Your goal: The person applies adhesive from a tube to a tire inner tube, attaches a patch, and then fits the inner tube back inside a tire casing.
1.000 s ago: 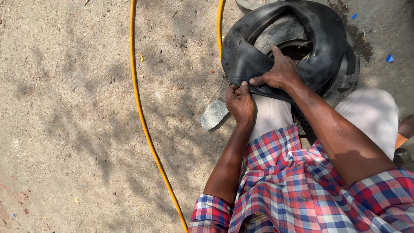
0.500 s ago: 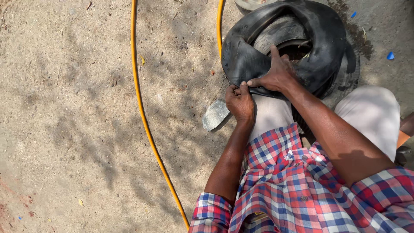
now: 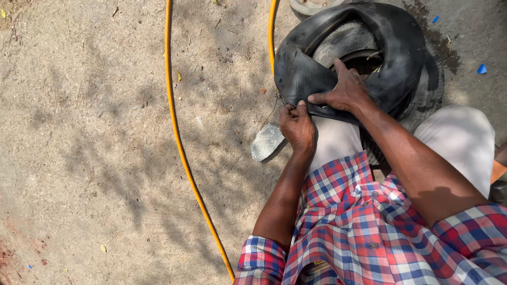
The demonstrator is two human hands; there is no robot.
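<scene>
Outdoors, on sandy ground (image 3: 95, 132) dappled with shade, the black inner tube (image 3: 306, 74) lies over a tyre (image 3: 428, 89) at one o'clock. The left hand (image 3: 297, 125) pinches the tube's near edge, while the right hand (image 3: 343, 92) presses on it, fingers spread. A yellow hose (image 3: 179, 142) runs from twelve to six o'clock, and a flat stone (image 3: 266, 141) lies beside the left wrist.

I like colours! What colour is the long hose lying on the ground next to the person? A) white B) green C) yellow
C: the hose runs as a thin yellow-orange line across the sandy ground, left of the left hand.
</scene>
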